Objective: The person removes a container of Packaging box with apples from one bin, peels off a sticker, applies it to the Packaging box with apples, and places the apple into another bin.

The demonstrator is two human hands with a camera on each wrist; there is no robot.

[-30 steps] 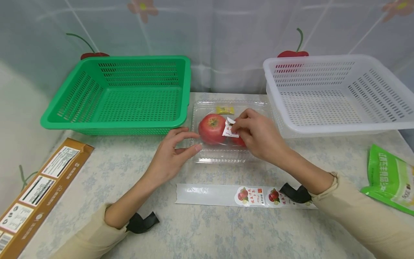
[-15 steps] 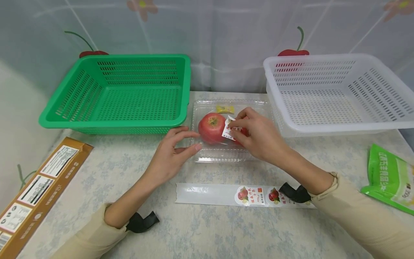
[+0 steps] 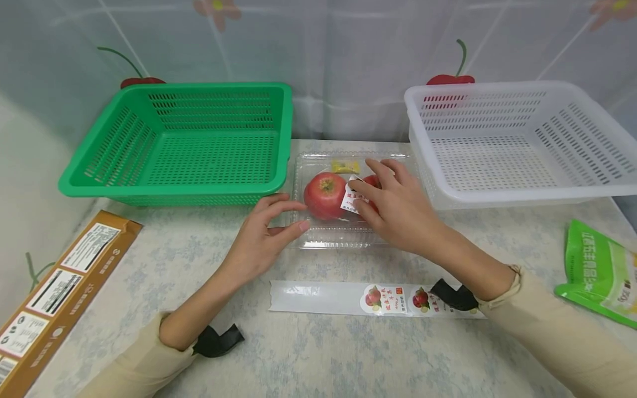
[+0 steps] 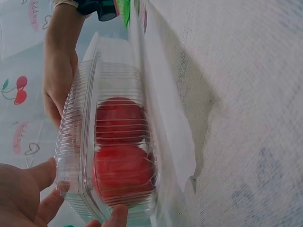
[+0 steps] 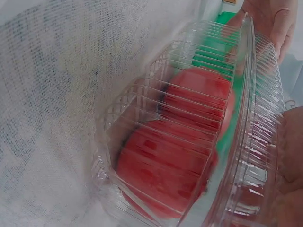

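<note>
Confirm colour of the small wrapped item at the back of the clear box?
Yellow. The small wrapped item shows best in the head view, lying behind the apples.

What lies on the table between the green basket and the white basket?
In the head view, a clear plastic box with two red apples lies between the green basket and the white basket; both hands touch it.

The light is bright, even and diffuse, with only soft shadows under the arms in the head view. The head view bends at its edges. Both wrist views are blurred close up, with pale glare on the clear plastic box [image 5: 199, 142].
</note>
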